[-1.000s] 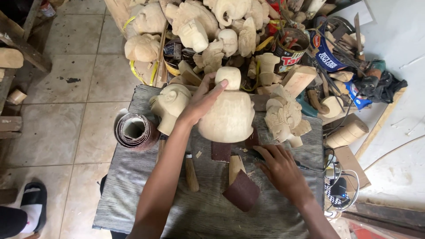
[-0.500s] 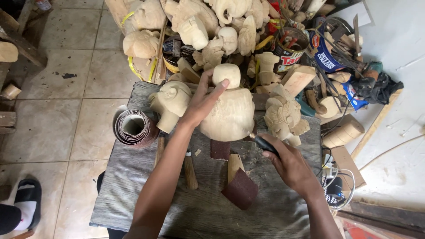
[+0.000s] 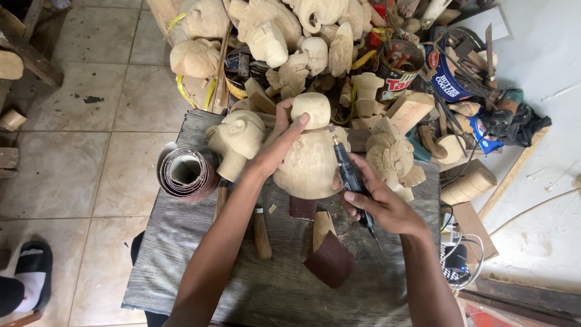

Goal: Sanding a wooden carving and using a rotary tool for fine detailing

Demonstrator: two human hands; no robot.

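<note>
View from the head camera over a weathered grey wooden table (image 3: 181, 284). At centre stands a pale, unfinished wooden carving (image 3: 311, 163) with a rounded knob at its top and a broad bulging body; it rests on the table's far half, just in front of the heap of similar pale carved pieces (image 3: 272, 30) piled beyond the table edge. The left hand (image 3: 279, 140) lies against the carving's upper left side, fingers curled around the neck below the knob, steadying it in a firm grasp. The right hand (image 3: 376, 206) is closed around a slim black rotary tool (image 3: 350, 175), held like a pen, with the tool's tip set against the carving's upper right flank, near the neck; a dark cord trails from the tool's rear end past the wrist. To the left of the carving lies a smaller carved head (image 3: 237, 138), close to the left forearm. Further left, at the table's edge, stands a roll of sandpaper (image 3: 186, 174), coiled and open at its end. Near the table's middle lie a folded dark brown sheet of sandpaper (image 3: 330, 260) and a wooden-handled tool (image 3: 261, 233). To the right of the carving stands a carved mask-like piece (image 3: 393, 158), just beside the right hand. The floor (image 3: 78, 151) is of pale tiles.
</note>
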